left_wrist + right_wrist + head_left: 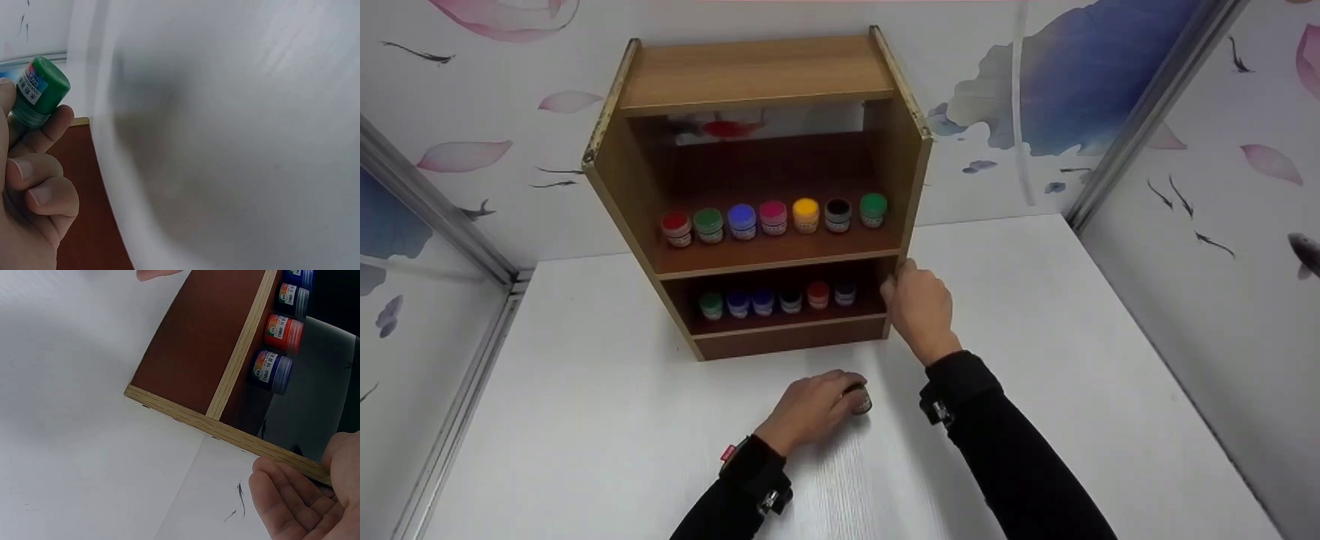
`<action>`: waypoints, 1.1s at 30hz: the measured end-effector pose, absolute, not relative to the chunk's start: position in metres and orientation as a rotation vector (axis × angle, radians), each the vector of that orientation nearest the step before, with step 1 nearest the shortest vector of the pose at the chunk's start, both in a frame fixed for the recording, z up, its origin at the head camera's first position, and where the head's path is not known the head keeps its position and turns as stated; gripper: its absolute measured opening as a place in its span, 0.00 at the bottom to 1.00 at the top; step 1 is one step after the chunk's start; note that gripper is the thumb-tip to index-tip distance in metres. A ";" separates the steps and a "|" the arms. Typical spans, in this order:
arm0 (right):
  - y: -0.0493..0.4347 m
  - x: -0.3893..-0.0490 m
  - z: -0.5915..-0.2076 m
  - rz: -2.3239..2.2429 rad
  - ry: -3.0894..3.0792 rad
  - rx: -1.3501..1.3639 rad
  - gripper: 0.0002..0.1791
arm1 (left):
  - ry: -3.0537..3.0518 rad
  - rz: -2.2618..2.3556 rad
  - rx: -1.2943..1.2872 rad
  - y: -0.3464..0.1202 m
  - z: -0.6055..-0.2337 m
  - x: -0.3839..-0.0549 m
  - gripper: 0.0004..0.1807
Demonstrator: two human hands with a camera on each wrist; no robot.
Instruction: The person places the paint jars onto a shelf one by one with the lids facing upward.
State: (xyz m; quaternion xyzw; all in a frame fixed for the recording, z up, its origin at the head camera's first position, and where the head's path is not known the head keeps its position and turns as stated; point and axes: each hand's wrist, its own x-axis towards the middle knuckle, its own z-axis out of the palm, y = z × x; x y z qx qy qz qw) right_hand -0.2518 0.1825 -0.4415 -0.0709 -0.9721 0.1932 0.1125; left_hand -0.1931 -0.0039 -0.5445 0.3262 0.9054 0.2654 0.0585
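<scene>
In the head view my left hand (814, 409) is low over the white table, in front of the shelf unit. It pinches a small paint jar (864, 405); the left wrist view shows this jar (44, 87) as green with a white label, between thumb and fingers. My right hand (921, 307) grips the right side panel of the wooden shelf unit (757, 71). In the right wrist view its fingers lie on the outer face of the panel edge (185, 417) and the thumb inside.
A row of paint jars (773, 217) with coloured lids stands on the upper shelf, and another row of jars (763, 301) on the lower one. Patterned wall panels (1222, 150) enclose the white table (585, 435) at the back and sides.
</scene>
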 end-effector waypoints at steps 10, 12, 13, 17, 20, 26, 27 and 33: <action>0.183 -0.251 -0.441 0.546 -2.850 -0.196 0.15 | 2.757 0.869 0.999 -0.003 -0.530 -0.201 0.16; 0.183 -0.250 -0.441 0.533 -2.838 -0.188 0.15 | 2.766 0.874 1.009 -0.002 -0.526 -0.203 0.15; 0.183 -0.250 -0.441 0.529 -2.832 -0.183 0.14 | 2.772 0.874 1.014 -0.002 -0.524 -0.204 0.15; 0.182 -0.249 -0.441 0.517 -2.820 -0.173 0.14 | 2.791 0.873 1.039 -0.003 -0.516 -0.209 0.16; 0.183 -0.250 -0.441 0.522 -2.824 -0.178 0.14 | 2.792 0.868 1.045 -0.002 -0.511 -0.212 0.17; 0.185 -0.252 -0.440 0.536 -2.836 -0.187 0.15 | 2.766 0.861 1.030 0.001 -0.497 -0.220 0.21; 0.186 -0.251 -0.440 0.535 -2.838 -0.187 0.15 | 2.758 0.862 1.026 0.001 -0.495 -0.222 0.22; 0.187 -0.250 -0.437 0.564 -2.847 -0.168 0.16 | 2.735 0.858 0.984 0.006 -0.482 -0.230 0.24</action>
